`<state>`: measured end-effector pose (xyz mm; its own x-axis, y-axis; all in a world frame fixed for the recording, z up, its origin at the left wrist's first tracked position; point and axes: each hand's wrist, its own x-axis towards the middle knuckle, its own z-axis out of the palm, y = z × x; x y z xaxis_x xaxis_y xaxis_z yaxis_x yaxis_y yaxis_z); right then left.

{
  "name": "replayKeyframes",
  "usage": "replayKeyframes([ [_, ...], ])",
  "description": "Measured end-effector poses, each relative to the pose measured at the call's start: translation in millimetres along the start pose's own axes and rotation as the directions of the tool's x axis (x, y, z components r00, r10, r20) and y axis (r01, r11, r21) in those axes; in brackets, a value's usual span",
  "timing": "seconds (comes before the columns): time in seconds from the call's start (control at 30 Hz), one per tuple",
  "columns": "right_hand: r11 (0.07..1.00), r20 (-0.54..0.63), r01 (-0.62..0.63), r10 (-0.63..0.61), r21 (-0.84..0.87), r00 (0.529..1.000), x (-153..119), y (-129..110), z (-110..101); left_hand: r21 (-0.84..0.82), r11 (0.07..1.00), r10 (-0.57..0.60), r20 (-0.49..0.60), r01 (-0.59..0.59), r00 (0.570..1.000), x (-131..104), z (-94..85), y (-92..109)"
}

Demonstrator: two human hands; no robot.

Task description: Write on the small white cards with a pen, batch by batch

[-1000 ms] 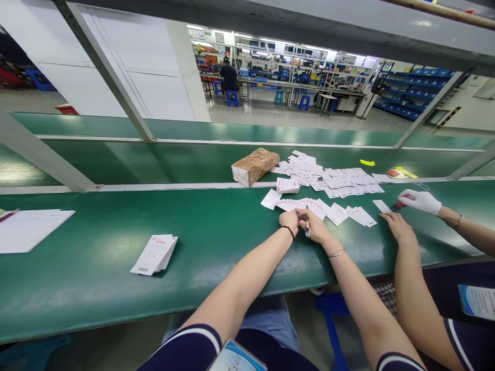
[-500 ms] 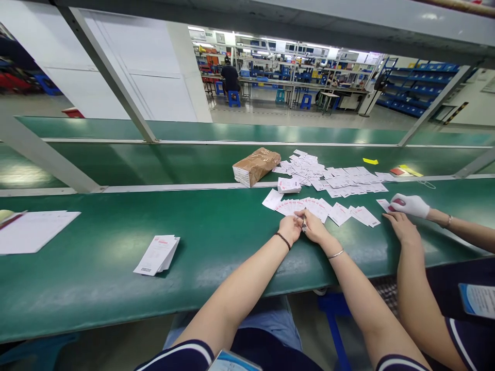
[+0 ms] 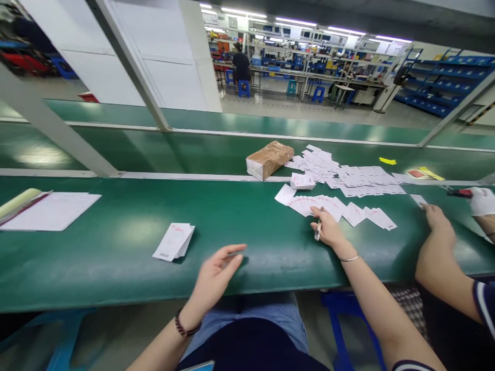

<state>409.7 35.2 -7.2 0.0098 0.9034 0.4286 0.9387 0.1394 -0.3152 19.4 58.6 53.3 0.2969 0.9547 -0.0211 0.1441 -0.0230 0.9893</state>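
My left hand is empty, fingers apart, above the green bench near its front edge. My right hand grips a slim pen, its exact type unclear, beside a fanned row of white printed cards. More cards spread out to the right of that row. A small neat stack of cards stands just behind it. To the left of my left hand lies a short pile of cards, slightly fanned.
A brown-wrapped packet and a heap of loose cards sit at the back. White sheets lie far left. At right, a co-worker's bare hand touches a card; their white-gloved hand holds a red-and-black tool.
My left hand has left my right hand and moved left and toward me, opening. My right hand stays by the card row with the pen. The co-worker's gloved hand has moved right.
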Motion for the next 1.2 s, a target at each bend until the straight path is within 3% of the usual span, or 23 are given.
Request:
replayKeyframes([
  [0.07,0.999,-0.032,0.051,-0.051,0.012,0.998,-4,0,-3,0.344,0.930,0.217,-0.226,-0.131,0.950,1,-44.8,-15],
  [0.13,0.994,-0.093,0.109,-0.108,0.007,0.990,-4,0,-2,0.616,0.783,0.350,-0.325,-0.084,0.878,3,-83.0,-29],
  [0.17,0.991,-0.104,0.128,-0.125,0.023,0.987,-2,-1,0,0.698,0.715,0.369,-0.352,-0.021,0.860,4,-98.2,-36],
  [0.27,0.966,-0.163,0.259,-0.253,0.014,0.954,8,-18,12,0.823,0.555,0.334,-0.350,0.118,0.875,11,-123.6,-48],
  [0.43,0.854,-0.168,0.512,-0.494,0.088,0.853,21,-95,24,0.817,0.480,0.145,-0.433,0.319,0.890,23,-119.3,-46],
  [0.6,0.811,-0.215,0.564,-0.529,0.157,0.821,22,-153,28,0.793,0.509,0.056,-0.418,0.334,0.907,26,-120.1,-35],
  [0.8,0.826,-0.228,0.520,-0.476,0.216,0.850,9,-168,38,0.721,0.615,0.017,-0.417,0.319,0.909,25,-128.3,-33],
  [0.97,0.845,-0.222,0.467,-0.418,0.260,0.881,4,-173,43,0.693,0.647,0.013,-0.426,0.317,0.904,26,-131.5,-34],
  [1.2,0.855,-0.253,0.437,-0.373,0.280,0.893,-1,-171,46,0.602,0.713,-0.078,-0.443,0.361,0.893,26,-135.7,-31],
])
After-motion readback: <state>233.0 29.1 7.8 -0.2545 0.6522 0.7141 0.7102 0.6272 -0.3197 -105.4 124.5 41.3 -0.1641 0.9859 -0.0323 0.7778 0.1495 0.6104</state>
